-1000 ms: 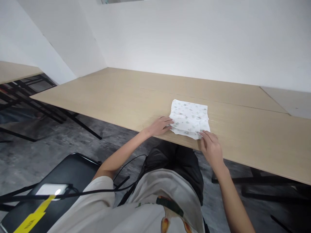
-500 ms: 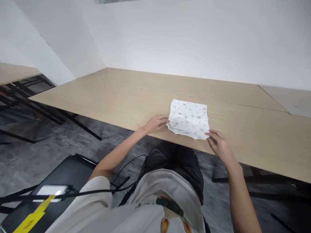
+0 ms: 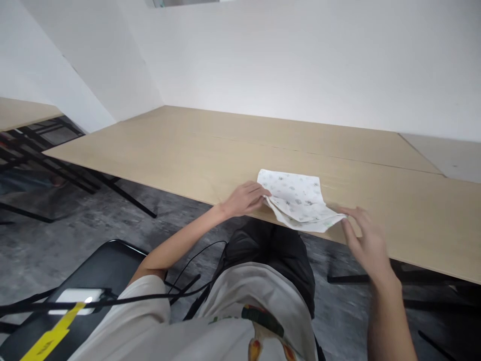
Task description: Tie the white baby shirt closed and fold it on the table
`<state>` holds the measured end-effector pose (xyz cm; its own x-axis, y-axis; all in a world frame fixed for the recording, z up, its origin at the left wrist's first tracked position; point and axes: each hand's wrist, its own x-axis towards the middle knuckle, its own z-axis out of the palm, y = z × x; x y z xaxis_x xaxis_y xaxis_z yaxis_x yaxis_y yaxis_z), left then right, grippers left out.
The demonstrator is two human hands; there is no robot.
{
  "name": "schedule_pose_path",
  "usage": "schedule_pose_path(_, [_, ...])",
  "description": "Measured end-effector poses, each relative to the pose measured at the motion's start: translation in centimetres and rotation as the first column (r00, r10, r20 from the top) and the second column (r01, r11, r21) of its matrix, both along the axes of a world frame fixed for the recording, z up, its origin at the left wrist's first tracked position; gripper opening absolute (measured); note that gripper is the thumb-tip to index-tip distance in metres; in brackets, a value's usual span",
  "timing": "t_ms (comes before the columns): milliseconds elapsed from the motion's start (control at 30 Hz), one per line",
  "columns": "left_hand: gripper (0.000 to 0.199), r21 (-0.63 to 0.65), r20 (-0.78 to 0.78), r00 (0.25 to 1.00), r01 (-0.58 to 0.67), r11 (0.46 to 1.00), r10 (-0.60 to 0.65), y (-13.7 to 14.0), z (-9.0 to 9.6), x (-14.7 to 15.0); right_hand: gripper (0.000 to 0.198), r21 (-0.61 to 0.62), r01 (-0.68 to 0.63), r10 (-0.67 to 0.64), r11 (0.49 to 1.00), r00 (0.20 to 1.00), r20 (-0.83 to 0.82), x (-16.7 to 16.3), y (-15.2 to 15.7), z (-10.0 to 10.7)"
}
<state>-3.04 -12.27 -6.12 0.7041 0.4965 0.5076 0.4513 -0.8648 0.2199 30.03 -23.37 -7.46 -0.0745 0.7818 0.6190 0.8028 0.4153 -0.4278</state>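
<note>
A white cloth (image 3: 295,189) with small dark printed motifs lies folded near the front edge of the wooden table (image 3: 195,155). My left hand (image 3: 246,199) is closed on its near left corner, fingers over the fabric. At the near right corner, my right hand (image 3: 366,238) pinches the cloth between thumb and fingers and pulls it out to a point. The near edge is lifted and its layers part slightly, while the far part rests on the tabletop. My right hand is a little blurred.
A black chair (image 3: 112,265) stands at my left, with a white device (image 3: 77,301) and a yellow tag (image 3: 48,338) on it. Black cables run across to my waist. A white wall (image 3: 300,65) rises behind the table, and another table (image 3: 26,113) stands at far left.
The cloth has been drawn towards me, and its near edge is now raised with layers parting. My right hand has moved right and nearer, stretching the corner; my left hand shifted slightly right.
</note>
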Motion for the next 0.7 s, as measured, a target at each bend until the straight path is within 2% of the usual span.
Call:
schedule_pose_path(67, [0.031,-0.033,0.067,0.998,0.002,0.999,0.0,-0.5,1.1,-0.1,0.029,-0.004,0.069,-0.069,0.998,0.993,-0.092,0.2,-0.6,1.2])
schedule_pose_path(133, [0.032,-0.071,0.146,0.989,-0.016,0.997,0.027,-0.3,2.0,-0.1,0.036,-0.033,0.085,-0.09,0.996,0.973,-0.213,0.5,0.0,2.0])
schedule_pose_path(267, [0.034,-0.195,0.246,0.956,-0.115,0.974,0.162,2.4,2.2,0.1,0.043,-0.18,-0.01,-0.073,0.984,0.893,-0.445,1.0,5.0,3.1])
schedule_pose_path(367, [0.037,-0.324,0.226,0.932,-0.202,0.924,0.283,5.3,1.1,0.5,0.041,-0.367,-0.078,-0.146,0.927,0.826,-0.545,0.7,9.8,3.3])
schedule_pose_path(467, [0.038,-0.397,0.188,0.926,-0.234,0.887,0.328,7.5,-0.6,0.6,0.039,-0.543,-0.109,-0.249,0.833,0.801,-0.544,0.1,13.3,2.8])
schedule_pose_path(567, [0.038,-0.454,0.141,0.932,-0.238,0.859,0.333,8.4,-2.2,0.4,0.036,-0.628,-0.125,-0.294,0.768,0.802,-0.52,-0.2,14.9,1.7])
schedule_pose_path(700, [0.039,-0.482,0.065,0.93,-0.288,0.828,0.362,8.5,-3.5,0.0,0.035,-0.665,-0.103,-0.337,0.74,0.799,-0.498,-0.1,15.1,0.1])
